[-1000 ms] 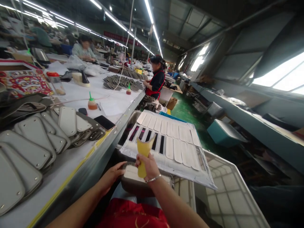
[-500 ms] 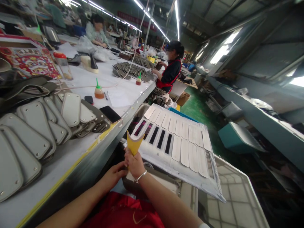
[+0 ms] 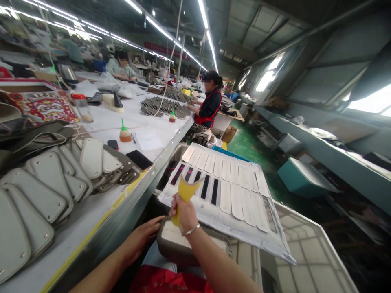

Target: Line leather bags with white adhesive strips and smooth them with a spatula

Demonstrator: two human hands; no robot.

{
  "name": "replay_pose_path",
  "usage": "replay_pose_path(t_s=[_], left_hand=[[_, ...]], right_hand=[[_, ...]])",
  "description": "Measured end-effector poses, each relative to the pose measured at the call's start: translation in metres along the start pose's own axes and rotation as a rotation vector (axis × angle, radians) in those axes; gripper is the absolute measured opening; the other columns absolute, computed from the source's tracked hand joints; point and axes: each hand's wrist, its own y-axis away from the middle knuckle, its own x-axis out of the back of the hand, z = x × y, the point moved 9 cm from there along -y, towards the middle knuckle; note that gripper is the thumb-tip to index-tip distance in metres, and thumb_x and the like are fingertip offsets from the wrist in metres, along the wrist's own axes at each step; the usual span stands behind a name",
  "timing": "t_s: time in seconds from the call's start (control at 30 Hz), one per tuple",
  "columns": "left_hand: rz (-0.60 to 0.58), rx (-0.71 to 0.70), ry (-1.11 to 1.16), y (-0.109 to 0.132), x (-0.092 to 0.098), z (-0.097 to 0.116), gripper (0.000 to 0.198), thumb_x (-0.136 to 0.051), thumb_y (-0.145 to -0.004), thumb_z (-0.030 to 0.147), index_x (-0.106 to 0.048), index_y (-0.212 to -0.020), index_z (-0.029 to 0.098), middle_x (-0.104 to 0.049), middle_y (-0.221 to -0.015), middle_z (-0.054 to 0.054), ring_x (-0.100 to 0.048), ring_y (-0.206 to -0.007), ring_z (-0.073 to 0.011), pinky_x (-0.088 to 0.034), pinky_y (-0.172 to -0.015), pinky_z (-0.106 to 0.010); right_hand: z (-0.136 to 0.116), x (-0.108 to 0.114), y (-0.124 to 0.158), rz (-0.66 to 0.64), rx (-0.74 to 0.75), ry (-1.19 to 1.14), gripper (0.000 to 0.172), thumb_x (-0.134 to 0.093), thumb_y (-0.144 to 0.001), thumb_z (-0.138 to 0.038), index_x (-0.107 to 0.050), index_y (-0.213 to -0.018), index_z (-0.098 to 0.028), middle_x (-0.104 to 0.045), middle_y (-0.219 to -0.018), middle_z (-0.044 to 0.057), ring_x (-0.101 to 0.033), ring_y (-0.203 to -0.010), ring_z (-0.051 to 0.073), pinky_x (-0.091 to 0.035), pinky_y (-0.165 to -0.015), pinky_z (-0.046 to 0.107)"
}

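Note:
My right hand (image 3: pixel 185 215) is closed round a yellow strip (image 3: pixel 188 190) that widens to a curved, notched upper end. I cannot make out what it is exactly. The strip stands upright above a grey-brown, round-cornered piece (image 3: pixel 171 246) with a pale top panel (image 3: pixel 175 232), set low in front of me. My left hand (image 3: pixel 148 232) lies at the left edge of that piece, fingers stretched out along its rim. Just beyond is a white-covered frame (image 3: pixel 195 207) with rows of pale strips (image 3: pixel 232 195) and several dark slots (image 3: pixel 206 187).
Grey panels (image 3: pixel 39 191) with metal eyelets are piled on the table (image 3: pixel 104 211) at left. A phone (image 3: pixel 139 160) and a glue bottle (image 3: pixel 124 134) stand near its edge. A co-worker (image 3: pixel 209 101) works further along. A teal box (image 3: pixel 301 175) stands at right.
My right hand has moved right with the yellow strip and away from my left hand. My left hand now lies at the grey-brown piece's edge. The view has shifted slightly.

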Motion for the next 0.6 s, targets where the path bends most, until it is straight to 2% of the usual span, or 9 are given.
replay_pose_path(t_s=[0.1,0.23,0.4,0.6], left_hand=[[0.01,0.007,0.018,-0.002,-0.001,-0.003,0.048,-0.053,-0.079,0.046,-0.056,-0.119,0.02,-0.057,-0.125,-0.007,-0.049,-0.118,-0.0242,-0.038,-0.095,-0.034],[0.043,0.012,-0.014,-0.01,-0.004,-0.003,0.048,-0.061,-0.072,0.042,-0.061,-0.112,0.016,-0.066,-0.11,-0.009,-0.058,-0.104,-0.0252,-0.043,-0.086,-0.033],[0.058,0.013,-0.009,-0.018,0.002,-0.004,0.041,-0.064,-0.069,0.037,-0.064,-0.104,0.016,-0.07,-0.097,-0.008,-0.062,-0.094,-0.0225,-0.045,-0.08,-0.031],[0.066,0.037,-0.012,-0.025,0.007,-0.003,0.035,-0.063,-0.067,0.03,-0.067,-0.099,0.016,-0.07,-0.095,-0.008,-0.063,-0.09,-0.0226,-0.045,-0.078,-0.031]], right_hand=[[-0.009,0.019,0.003,0.105,0.016,-0.141,0.028,-0.059,-0.069,-0.041,-0.044,-0.061,-0.018,-0.045,-0.048,-0.005,-0.043,-0.041,0.007,-0.038,-0.044,0.021],[0.012,0.018,0.001,0.167,-0.08,-0.22,0.032,-0.062,-0.066,-0.043,-0.043,-0.059,-0.019,-0.044,-0.047,-0.006,-0.038,-0.036,0.005,-0.034,-0.039,0.021],[0.04,0.004,-0.01,0.155,-0.164,-0.213,0.036,-0.063,-0.065,-0.047,-0.038,-0.062,-0.021,-0.037,-0.045,-0.01,-0.028,-0.033,0.004,-0.027,-0.033,0.019],[0.045,0.003,-0.018,0.11,-0.242,-0.162,0.038,-0.06,-0.068,-0.049,-0.036,-0.061,-0.021,-0.033,-0.044,-0.01,-0.025,-0.033,0.004,-0.024,-0.032,0.019]])
